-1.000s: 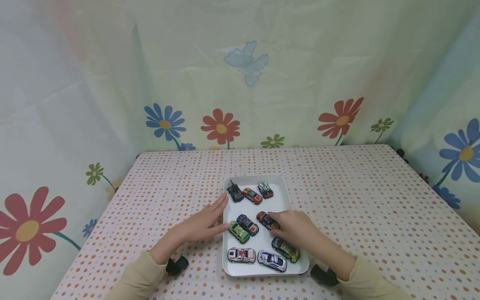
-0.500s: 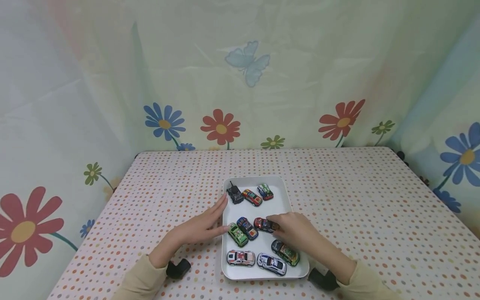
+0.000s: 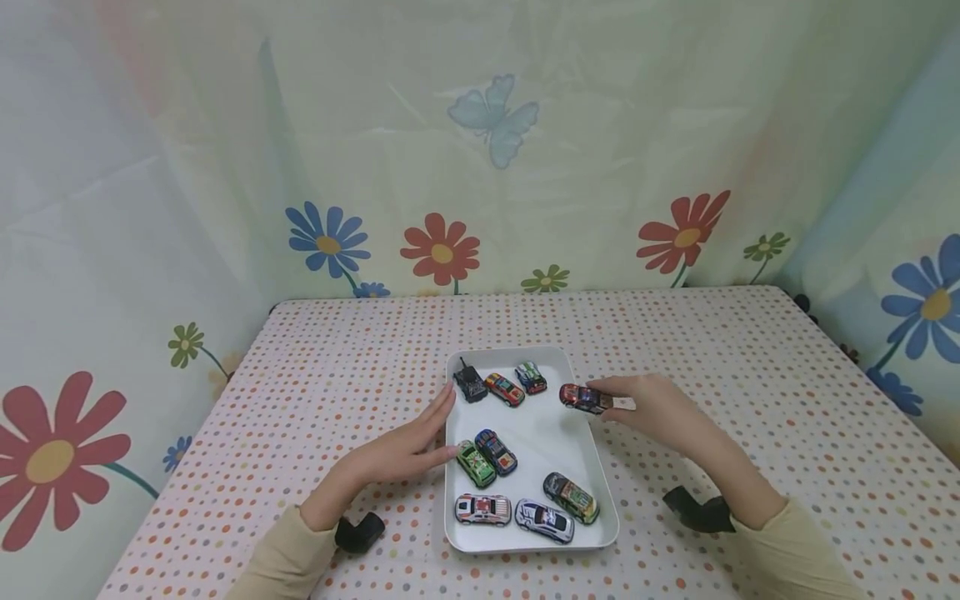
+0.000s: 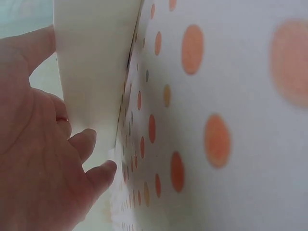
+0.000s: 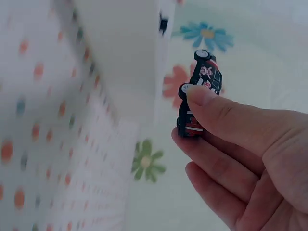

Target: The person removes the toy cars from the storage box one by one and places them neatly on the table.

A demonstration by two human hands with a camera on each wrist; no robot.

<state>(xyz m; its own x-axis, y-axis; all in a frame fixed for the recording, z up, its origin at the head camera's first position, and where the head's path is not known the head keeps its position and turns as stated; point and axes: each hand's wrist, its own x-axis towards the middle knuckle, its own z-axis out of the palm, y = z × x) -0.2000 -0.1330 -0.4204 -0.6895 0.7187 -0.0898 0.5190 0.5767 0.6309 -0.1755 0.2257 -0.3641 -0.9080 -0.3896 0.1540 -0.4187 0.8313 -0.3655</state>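
Red car (image 3: pixel 584 398) lifted out, eight cars left

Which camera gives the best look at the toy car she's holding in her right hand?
The right wrist view: the red-and-black toy car fills the frame, pinched between thumb and fingers of the right hand. The head view shows it small, above the white tray's right rim. The left wrist view misses it.

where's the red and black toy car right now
In the head view the red and black toy car is pinched in the right hand, over the white tray's right rim.
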